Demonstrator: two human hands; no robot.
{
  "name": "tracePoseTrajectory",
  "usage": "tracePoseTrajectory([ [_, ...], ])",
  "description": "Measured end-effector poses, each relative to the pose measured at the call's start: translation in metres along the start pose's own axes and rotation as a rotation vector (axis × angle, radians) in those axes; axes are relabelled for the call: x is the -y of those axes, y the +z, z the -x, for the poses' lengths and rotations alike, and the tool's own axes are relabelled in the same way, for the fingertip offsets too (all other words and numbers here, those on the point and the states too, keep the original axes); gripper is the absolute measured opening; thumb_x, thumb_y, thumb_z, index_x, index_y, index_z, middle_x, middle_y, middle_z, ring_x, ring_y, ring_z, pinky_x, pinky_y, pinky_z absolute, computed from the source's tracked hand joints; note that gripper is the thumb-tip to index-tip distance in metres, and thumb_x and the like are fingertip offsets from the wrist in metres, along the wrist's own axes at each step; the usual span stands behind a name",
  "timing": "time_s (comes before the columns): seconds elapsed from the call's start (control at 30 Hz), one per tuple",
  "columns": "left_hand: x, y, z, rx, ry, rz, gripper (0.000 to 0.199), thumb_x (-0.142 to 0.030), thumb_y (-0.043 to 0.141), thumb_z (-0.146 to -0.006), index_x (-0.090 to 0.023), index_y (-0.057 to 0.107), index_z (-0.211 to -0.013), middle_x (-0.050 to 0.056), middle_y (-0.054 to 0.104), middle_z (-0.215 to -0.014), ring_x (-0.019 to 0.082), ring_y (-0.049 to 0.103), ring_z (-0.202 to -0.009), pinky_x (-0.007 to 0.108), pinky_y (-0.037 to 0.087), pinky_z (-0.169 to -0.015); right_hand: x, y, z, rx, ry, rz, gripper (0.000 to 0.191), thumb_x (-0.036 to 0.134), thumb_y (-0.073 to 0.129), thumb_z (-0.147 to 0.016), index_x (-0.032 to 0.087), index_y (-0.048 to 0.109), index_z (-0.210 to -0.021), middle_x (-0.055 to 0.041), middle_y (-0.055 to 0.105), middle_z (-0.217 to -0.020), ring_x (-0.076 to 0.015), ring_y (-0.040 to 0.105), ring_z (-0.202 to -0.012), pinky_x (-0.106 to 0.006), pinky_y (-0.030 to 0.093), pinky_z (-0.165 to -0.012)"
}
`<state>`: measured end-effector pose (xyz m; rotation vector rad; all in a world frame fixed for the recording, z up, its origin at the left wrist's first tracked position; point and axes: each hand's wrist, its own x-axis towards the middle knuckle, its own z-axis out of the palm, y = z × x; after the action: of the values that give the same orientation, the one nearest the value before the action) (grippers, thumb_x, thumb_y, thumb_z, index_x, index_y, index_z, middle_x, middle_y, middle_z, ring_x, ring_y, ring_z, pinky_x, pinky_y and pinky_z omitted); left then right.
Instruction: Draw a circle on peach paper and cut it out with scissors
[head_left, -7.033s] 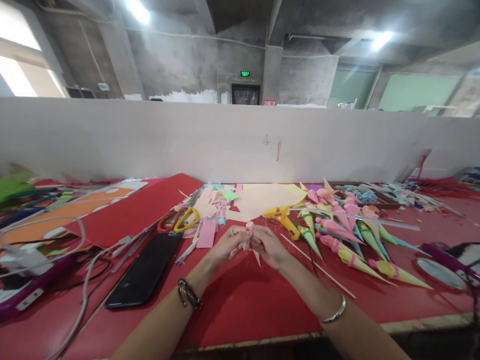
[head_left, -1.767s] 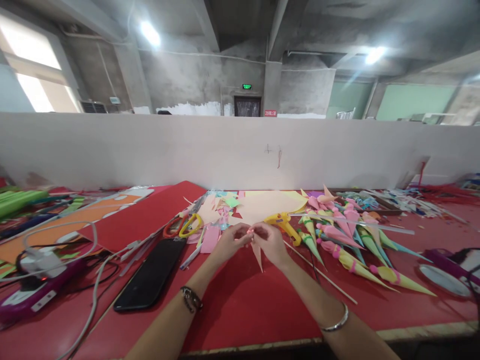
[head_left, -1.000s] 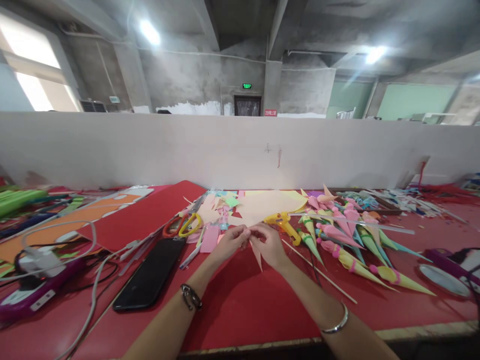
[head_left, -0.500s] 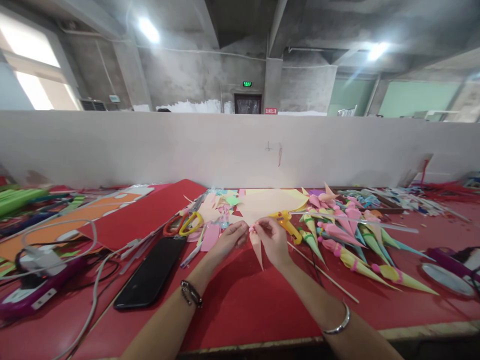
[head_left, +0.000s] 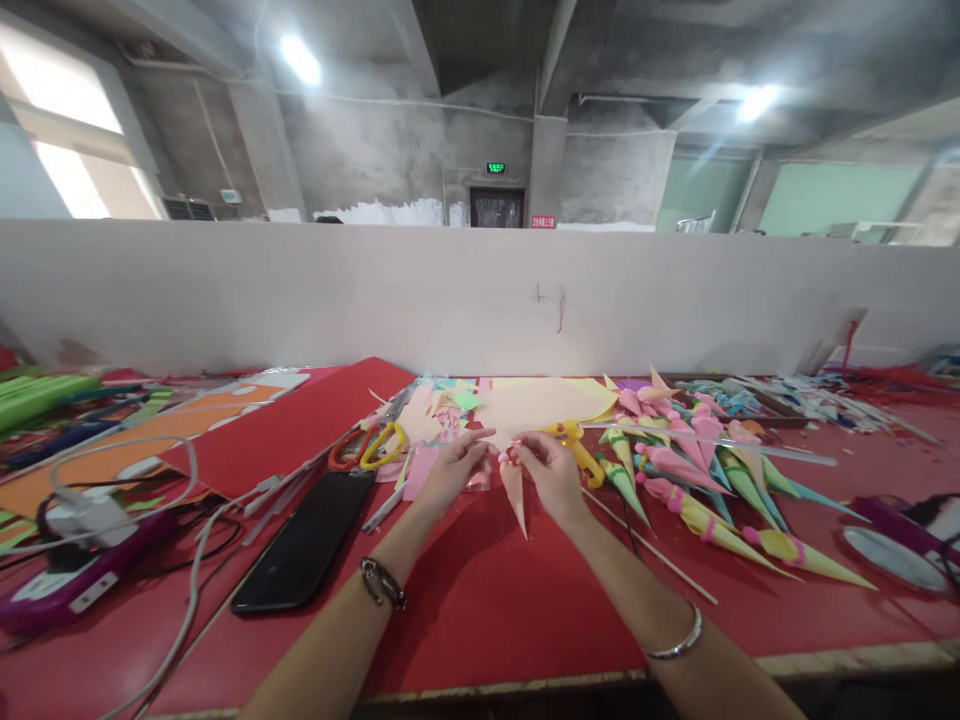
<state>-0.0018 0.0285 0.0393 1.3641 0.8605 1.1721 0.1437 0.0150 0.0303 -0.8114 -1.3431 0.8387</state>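
A small peach paper cone [head_left: 514, 495] points down between my hands, with pink bits at its wide top end. My right hand [head_left: 551, 475] pinches it at that top end. My left hand [head_left: 456, 468] is just left of the cone, fingers apart, index finger stretched toward it. Behind my right hand lies a yellow glue gun [head_left: 581, 452]. To the right is a pile of finished-looking pink, yellow and green cones [head_left: 694, 450]. Left of my left hand are pink paper pieces [head_left: 420, 472] and scissors with yellow and red handles [head_left: 384, 447].
A black phone [head_left: 304, 545] lies on the red table [head_left: 480, 640] at left, near a purple power strip [head_left: 67, 590] with white cables. A thin stick [head_left: 660, 555] lies at right. A white partition [head_left: 375, 300] stands behind.
The fingers of my left hand have come away from the top of the cone and spread out. My right hand still holds the cone at nearly the same place.
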Motion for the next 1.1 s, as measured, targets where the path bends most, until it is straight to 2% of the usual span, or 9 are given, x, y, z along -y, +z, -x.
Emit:
tracePoseTrajectory([
  [0.1, 0.003, -0.001, -0.002, -0.012, 0.038, -0.094, 0.024, -0.031, 0.045, -0.071, -0.015, 0.05, -0.088, -0.004, 0.047, -0.063, 0.007, 0.043, -0.048, 0.022, 0.034, -0.047, 0.0, 0.001, 0.001, 0.048, 0.04, -0.052, 0.018, 0.035, 0.053, -0.074, 0.017, 0.054, -0.073, -0.0006, 0.058, -0.059, -0.0128, 0.055, -0.054, -0.024, 0.045, -0.053],
  [0.2, 0.006, -0.001, -0.001, -0.034, 0.07, -0.206, 0.015, -0.021, 0.035, -0.071, -0.017, 0.048, -0.078, -0.007, 0.036, -0.053, 0.007, 0.035, -0.043, 0.021, 0.029, -0.044, 0.001, 0.003, 0.003, 0.078, 0.065, -0.063, 0.023, 0.039, 0.052, -0.074, 0.017, 0.05, -0.068, 0.0034, 0.052, -0.048, -0.0094, 0.048, -0.043, -0.021, 0.04, -0.044],
  [0.3, 0.01, 0.002, 0.002, 0.003, 0.115, -0.446, 0.015, -0.019, 0.03, -0.072, -0.018, 0.045, -0.077, -0.006, 0.038, -0.052, 0.009, 0.037, -0.047, 0.023, 0.032, -0.048, 0.003, 0.003, 0.005, 0.122, 0.044, -0.029, 0.028, 0.042, 0.048, -0.077, 0.018, 0.046, -0.062, 0.006, 0.044, -0.042, -0.0072, 0.041, -0.038, -0.019, 0.034, -0.04],
  [0.5, 0.018, 0.02, 0.011, 0.05, 0.252, -0.98, 0.022, -0.031, 0.043, -0.075, -0.019, 0.045, -0.093, 0.003, 0.054, -0.081, 0.017, 0.05, -0.074, 0.03, 0.038, -0.067, 0.004, 0.002, 0.005, 0.133, -0.01, 0.028, 0.031, 0.038, 0.045, -0.079, 0.019, 0.043, -0.056, 0.0062, 0.041, -0.042, -0.0077, 0.04, -0.04, -0.02, 0.035, -0.043],
  [0.63, 0.024, 0.03, 0.014, 0.021, 0.133, -1.217, 0.033, -0.034, 0.049, -0.071, -0.017, 0.045, -0.099, 0.009, 0.052, -0.097, 0.022, 0.052, -0.085, 0.031, 0.039, -0.067, 0.0, 0.002, 0.003, 0.063, -0.023, 0.066, 0.017, 0.033, 0.052, -0.074, 0.019, 0.05, -0.065, 0.0043, 0.049, -0.051, -0.0106, 0.049, -0.048, -0.021, 0.04, -0.047],
  [0.73, 0.027, 0.032, 0.014, 0.009, 0.06, -1.293, 0.037, -0.036, 0.046, -0.073, -0.016, 0.043, -0.104, 0.011, 0.053, -0.098, 0.023, 0.054, -0.085, 0.031, 0.039, -0.063, -0.002, 0.001, 0.002, 0.041, -0.049, 0.103, 0.009, 0.027, 0.054, -0.071, 0.018, 0.054, -0.072, 0.001, 0.056, -0.062, -0.0135, 0.055, -0.06, -0.023, 0.044, -0.057],
  [0.83, 0.027, 0.031, 0.013, 0.016, 0.069, -1.295, 0.037, -0.032, 0.045, -0.074, -0.015, 0.042, -0.107, 0.012, 0.053, -0.102, 0.025, 0.053, -0.091, 0.031, 0.04, -0.066, -0.002, 0.001, 0.001, 0.063, -0.044, 0.105, 0.011, 0.025, 0.051, -0.073, 0.019, 0.058, -0.077, -0.0013, 0.061, -0.069, -0.0151, 0.058, -0.065, -0.026, 0.046, -0.062],
  [1.0, 0.023, 0.028, 0.013, 0.025, 0.026, -1.304, 0.036, -0.022, 0.046, -0.071, -0.017, 0.042, -0.107, 0.012, 0.053, -0.105, 0.023, 0.053, -0.095, 0.03, 0.039, -0.068, -0.005, 0.0, 0.0, 0.079, -0.022, 0.04, 0.019, 0.032, 0.045, -0.078, 0.019, 0.058, -0.076, -0.0009, 0.06, -0.064, -0.0143, 0.057, -0.06, -0.025, 0.046, -0.058],
  [1.1, 0.026, 0.026, 0.011, 0.006, -0.009, -1.358, 0.033, -0.025, 0.046, -0.072, -0.017, 0.045, -0.104, 0.012, 0.055, -0.101, 0.024, 0.053, -0.094, 0.03, 0.039, -0.067, -0.008, 0.0, 0.0, 0.071, -0.026, 0.07, 0.014, 0.03, 0.05, -0.075, 0.018, 0.058, -0.076, -0.0011, 0.06, -0.066, -0.015, 0.058, -0.064, -0.026, 0.047, -0.06],
])
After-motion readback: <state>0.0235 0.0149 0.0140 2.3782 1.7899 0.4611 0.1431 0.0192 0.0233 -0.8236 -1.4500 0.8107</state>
